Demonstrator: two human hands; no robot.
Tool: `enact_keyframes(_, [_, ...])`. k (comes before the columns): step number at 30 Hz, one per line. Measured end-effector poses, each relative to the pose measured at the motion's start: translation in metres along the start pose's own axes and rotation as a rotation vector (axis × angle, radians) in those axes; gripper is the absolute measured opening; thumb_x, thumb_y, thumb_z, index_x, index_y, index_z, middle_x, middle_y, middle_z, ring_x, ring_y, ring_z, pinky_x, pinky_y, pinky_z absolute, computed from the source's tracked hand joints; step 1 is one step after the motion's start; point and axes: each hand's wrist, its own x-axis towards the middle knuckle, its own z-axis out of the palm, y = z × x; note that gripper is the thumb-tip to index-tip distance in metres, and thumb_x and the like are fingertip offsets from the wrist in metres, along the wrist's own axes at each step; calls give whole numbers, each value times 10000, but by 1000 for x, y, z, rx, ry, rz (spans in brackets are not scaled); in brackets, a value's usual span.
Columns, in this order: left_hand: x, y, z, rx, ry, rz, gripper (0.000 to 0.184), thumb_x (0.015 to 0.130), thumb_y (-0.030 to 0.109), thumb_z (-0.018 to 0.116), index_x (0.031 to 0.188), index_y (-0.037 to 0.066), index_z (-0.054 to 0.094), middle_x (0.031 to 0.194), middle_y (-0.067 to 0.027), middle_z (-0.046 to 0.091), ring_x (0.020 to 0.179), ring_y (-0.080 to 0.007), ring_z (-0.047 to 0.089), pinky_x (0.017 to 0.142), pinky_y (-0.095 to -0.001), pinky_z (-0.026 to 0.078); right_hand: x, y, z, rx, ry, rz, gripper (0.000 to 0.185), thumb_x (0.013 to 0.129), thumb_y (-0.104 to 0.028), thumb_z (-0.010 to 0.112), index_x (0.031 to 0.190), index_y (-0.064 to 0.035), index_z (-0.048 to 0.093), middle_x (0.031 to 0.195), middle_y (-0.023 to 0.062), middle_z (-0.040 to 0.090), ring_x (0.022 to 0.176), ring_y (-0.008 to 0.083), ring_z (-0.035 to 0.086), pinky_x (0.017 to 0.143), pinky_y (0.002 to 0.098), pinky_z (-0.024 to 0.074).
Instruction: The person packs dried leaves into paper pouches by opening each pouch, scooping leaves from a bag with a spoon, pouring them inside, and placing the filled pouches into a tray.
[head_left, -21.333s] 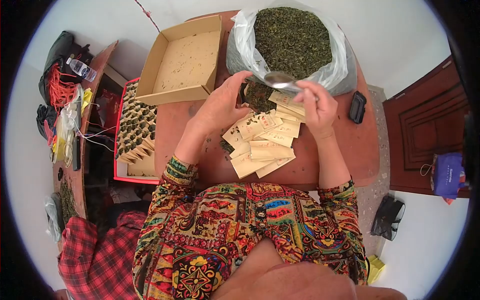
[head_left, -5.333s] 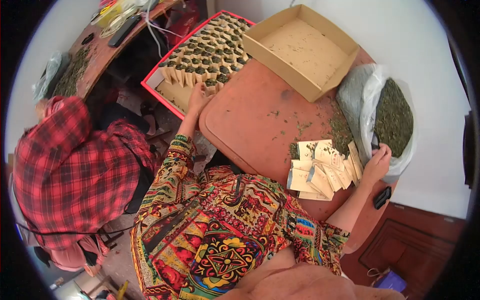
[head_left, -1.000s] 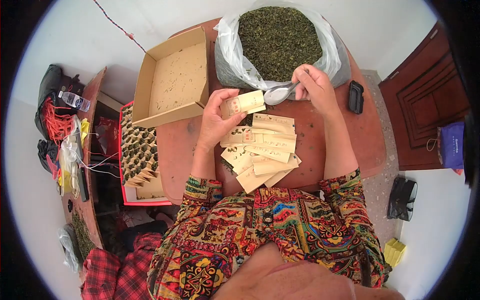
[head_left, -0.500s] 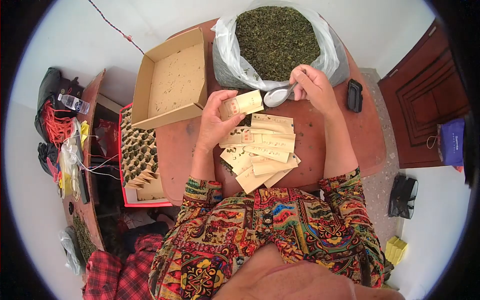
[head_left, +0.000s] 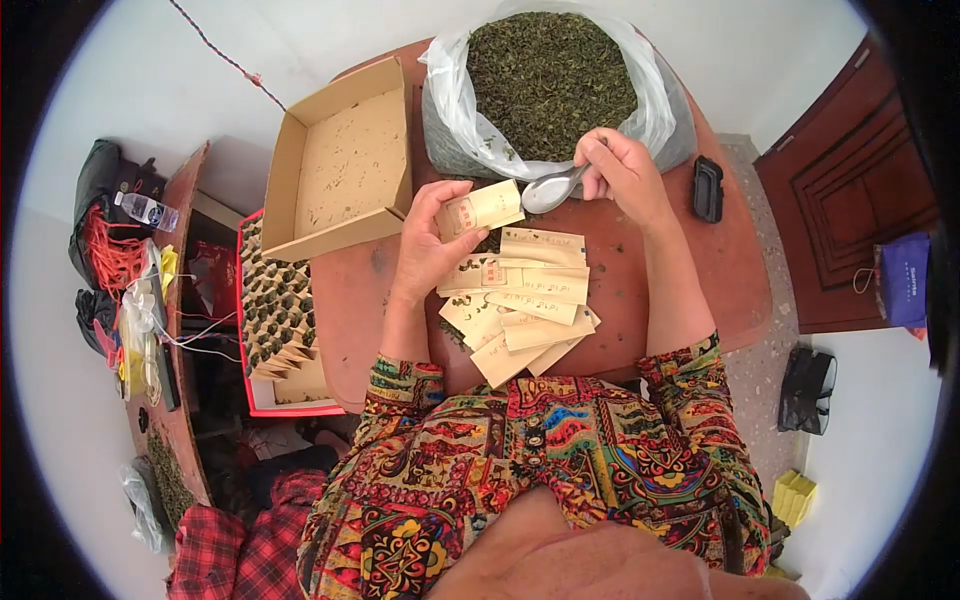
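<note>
Red-brown table [head_left: 625,300] under both hands. Clear plastic bag [head_left: 452,125] of dark dried leaves [head_left: 550,75], just beyond the right hand [head_left: 622,178]. Shallow cardboard box [head_left: 350,150], left of and beyond the left hand [head_left: 430,245]. Pile of paper packets [head_left: 545,306], bodyward of both grips. Left thumb and fingers pinched on one packet [head_left: 495,205]. Right fingers closed round the handle of a spoon [head_left: 547,194], bowl at the packet's end; contact unclear.

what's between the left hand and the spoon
In the head view, the paper packet lies there, gripped by the left hand, its end by the spoon.
</note>
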Motion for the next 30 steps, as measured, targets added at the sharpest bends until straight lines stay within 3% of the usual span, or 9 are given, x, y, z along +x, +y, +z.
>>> enact_keyframes(4, [-1, 0, -1, 12, -46, -19, 556, 758, -29, 784, 1262, 16, 553, 1267, -64, 497, 1210, -175, 501, 1055, -309, 420, 0, 3, 7, 7, -30, 14, 299, 1021, -288, 498, 874, -54, 612, 615, -10, 593, 553, 43, 543, 518, 195, 408])
enact_keyframes(13, [0, 12, 9, 366, -110, 96, 644, 682, -42, 774, 1282, 50, 560, 1263, -95, 507, 1198, -234, 516, 1053, -345, 419, -3, 1, 28, 7, -56, 10, 301, 1030, -303, 487, 905, -58, 608, 656, -14, 621, 583, 30, 542, 522, 188, 401])
enact_keyframes(22, [2, 14, 11, 280, -58, 4, 683, 689, 5, 814, 1315, 25, 540, 1260, -101, 500, 1218, -233, 505, 1076, -333, 401, -6, 0, 34, 33, -73, -77, 295, 1051, -311, 468, 947, -67, 597, 676, -12, 635, 578, 9, 532, 508, 166, 390])
enact_keyframes(28, [-1, 2, 14, 76, -12, -47, 616, 676, 61, 836, 1236, 47, 578, 1219, -93, 541, 1165, -244, 531, 1022, -338, 434, -7, 1, 34, 70, -87, -78, 282, 1048, -298, 482, 943, -66, 602, 678, -8, 639, 575, 2, 532, 504, 158, 388])
enact_keyframes(30, [-1, 1, 14, 139, -22, -4, 587, 680, 77, 835, 1210, 50, 583, 1211, -96, 538, 1153, -247, 533, 1016, -340, 436, -6, 2, 33, 83, -104, -63, 282, 1041, -299, 494, 941, -64, 614, 675, -14, 635, 577, 6, 536, 505, 165, 391])
